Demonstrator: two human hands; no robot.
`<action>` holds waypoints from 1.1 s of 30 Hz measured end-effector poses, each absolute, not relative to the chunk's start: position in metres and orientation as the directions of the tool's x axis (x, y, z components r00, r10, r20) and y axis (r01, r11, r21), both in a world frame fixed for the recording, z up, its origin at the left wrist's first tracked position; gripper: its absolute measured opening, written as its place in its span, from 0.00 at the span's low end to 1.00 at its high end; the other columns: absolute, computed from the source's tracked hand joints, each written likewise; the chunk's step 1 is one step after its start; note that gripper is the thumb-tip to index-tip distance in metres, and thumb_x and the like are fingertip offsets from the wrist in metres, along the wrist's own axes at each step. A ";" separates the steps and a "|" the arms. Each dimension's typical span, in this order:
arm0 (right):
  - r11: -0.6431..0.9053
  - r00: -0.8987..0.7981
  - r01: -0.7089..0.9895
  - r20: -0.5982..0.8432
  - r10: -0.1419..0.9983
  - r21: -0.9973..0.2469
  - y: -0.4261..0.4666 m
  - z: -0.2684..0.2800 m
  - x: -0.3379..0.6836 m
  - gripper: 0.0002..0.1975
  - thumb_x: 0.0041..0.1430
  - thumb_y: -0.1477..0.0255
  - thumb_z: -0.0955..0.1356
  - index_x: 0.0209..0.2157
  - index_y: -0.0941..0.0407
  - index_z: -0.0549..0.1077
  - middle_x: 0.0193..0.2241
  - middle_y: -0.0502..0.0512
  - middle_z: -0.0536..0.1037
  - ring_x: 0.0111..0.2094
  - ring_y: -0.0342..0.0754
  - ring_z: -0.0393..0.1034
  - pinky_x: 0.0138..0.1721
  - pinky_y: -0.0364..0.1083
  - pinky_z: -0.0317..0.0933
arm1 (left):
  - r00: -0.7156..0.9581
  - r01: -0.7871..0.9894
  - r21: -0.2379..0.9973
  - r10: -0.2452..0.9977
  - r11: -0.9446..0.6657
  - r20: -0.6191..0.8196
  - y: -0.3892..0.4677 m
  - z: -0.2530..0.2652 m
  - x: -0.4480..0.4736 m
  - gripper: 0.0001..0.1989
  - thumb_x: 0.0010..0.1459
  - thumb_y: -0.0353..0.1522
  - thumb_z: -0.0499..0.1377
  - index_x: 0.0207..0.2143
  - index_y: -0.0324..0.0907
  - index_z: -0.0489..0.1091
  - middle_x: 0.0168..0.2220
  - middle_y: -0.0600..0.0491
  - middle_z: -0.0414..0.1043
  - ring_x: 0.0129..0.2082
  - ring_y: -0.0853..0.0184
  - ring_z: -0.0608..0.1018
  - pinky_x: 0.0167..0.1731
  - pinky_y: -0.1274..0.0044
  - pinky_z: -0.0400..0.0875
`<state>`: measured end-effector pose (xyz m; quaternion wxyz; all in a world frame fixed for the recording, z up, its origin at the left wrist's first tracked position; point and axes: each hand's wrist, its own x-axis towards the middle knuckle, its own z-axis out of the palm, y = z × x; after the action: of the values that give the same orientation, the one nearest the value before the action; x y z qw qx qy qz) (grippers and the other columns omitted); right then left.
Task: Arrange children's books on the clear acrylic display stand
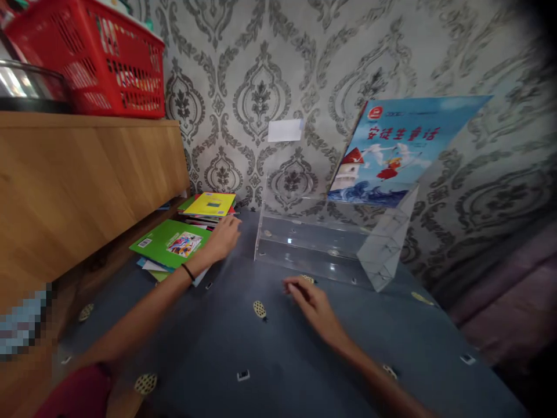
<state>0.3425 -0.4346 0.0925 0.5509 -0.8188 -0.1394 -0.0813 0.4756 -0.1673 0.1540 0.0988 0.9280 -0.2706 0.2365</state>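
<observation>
My left hand (224,237) reaches past a green book (165,241) to the right edge of a back stack topped by a yellow book (212,204). Its fingers are loosely bent with nothing visible in them; whether they touch the stack I cannot tell. My right hand (311,302) hovers over the table, half-curled and holding nothing, just in front of a clear acrylic tiered stand (313,249). A blue picture book (391,151) with red Chinese lettering leans upright in the stand's rear tier, at its right side. The lower tiers hold no books.
The dark blue-grey table cover (209,342) carries pineapple prints. Along the left runs a wooden cabinet (87,186) bearing a red plastic basket (117,64) and a metal bowl (30,84). Behind the stand rises a patterned wall (261,69) with a white switch plate (285,130).
</observation>
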 end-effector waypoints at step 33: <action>-0.047 0.971 0.128 0.116 0.210 -0.991 -0.365 0.055 0.332 0.31 0.52 0.39 0.68 0.36 0.54 0.76 0.27 0.56 0.79 0.26 0.49 0.72 0.29 0.48 0.65 | 0.920 -0.236 0.066 -0.201 -0.970 0.337 -0.125 0.163 0.544 0.16 0.67 0.41 0.58 0.47 0.38 0.73 0.47 0.48 0.76 0.48 0.60 0.77 0.53 0.59 0.70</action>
<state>0.3318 -0.3653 0.0551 0.6802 -0.7231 -0.1169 0.0300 0.5442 -0.1252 0.1633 0.0528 0.9783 -0.1116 0.1662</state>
